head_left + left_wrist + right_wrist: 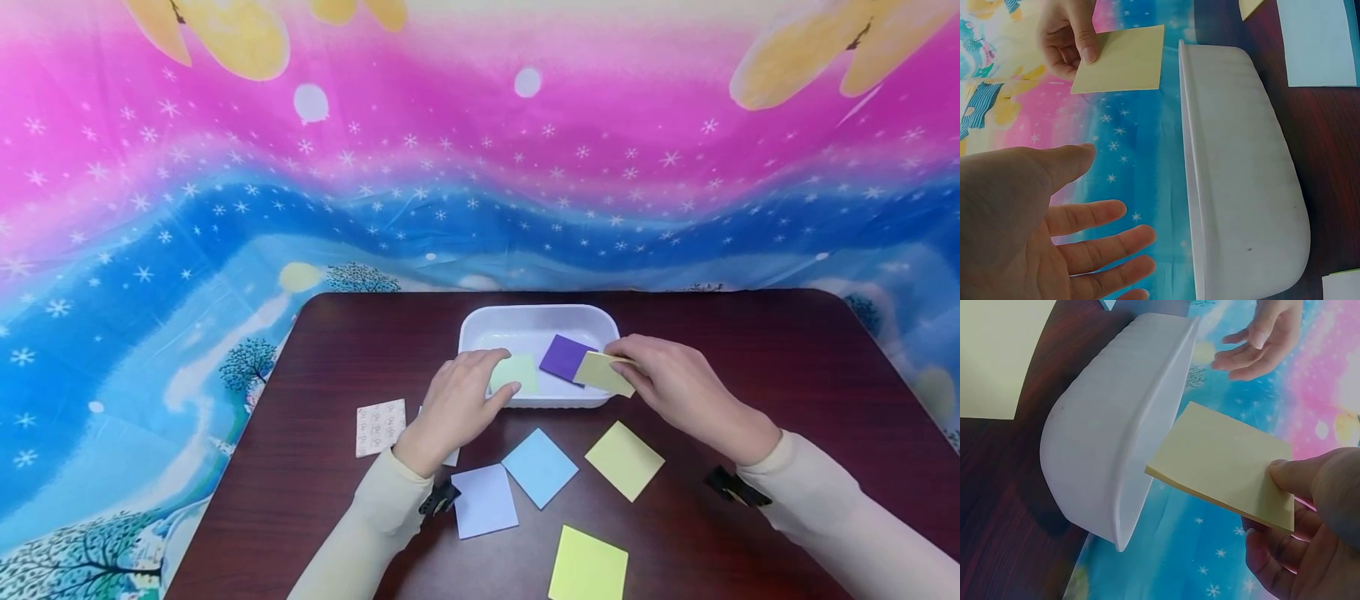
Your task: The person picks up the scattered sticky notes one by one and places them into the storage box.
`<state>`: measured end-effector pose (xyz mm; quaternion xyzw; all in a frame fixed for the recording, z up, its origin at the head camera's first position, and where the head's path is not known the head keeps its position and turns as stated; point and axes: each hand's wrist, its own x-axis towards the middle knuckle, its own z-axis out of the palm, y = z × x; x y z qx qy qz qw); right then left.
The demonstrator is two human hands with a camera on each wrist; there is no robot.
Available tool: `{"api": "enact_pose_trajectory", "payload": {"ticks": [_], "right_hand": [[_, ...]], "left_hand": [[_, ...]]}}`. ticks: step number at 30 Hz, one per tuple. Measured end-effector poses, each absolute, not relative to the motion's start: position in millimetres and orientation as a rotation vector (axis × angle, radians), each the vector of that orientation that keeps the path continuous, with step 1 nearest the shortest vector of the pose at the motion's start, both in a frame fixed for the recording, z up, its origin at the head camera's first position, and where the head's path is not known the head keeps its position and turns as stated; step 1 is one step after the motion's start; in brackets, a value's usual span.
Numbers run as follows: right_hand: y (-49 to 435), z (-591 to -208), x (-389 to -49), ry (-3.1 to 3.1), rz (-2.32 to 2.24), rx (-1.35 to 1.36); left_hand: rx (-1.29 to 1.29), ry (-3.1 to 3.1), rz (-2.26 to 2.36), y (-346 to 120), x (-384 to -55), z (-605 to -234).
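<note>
My right hand [675, 383] pinches a pale yellow sticky note pad [1222, 462] between thumb and fingers, above the right front rim of a white plastic basin [1100, 431]. In the head view, a purple note pad [561, 357] lies inside the basin, partly covered by the held yellow pad. A light green note pad [516, 375] is also in the basin, beside the fingertips of my left hand [465, 400]. That left hand hovers over the basin's left front rim, its fingers spread and holding nothing in the left wrist view.
On the dark wooden table [315, 517] before the basin lie a blue pad [540, 468], a lavender pad [485, 502], a yellow pad [625, 461] and a brighter yellow pad [588, 564]. A patterned pad [380, 428] sits left; another is mostly hidden under my left wrist.
</note>
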<state>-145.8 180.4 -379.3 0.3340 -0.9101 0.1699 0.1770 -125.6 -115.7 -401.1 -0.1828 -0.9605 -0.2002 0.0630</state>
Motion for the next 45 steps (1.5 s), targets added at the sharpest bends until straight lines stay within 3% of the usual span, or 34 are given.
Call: {"api": "enact_pose_trajectory", "payload": {"ticks": [45], "right_hand": [[154.8,-385.1,-167.0,-2.716,0.590,0.909]], "left_hand": [[-0.436,-2.914,-0.636,-128.5,-134.3,-397.8]]}}
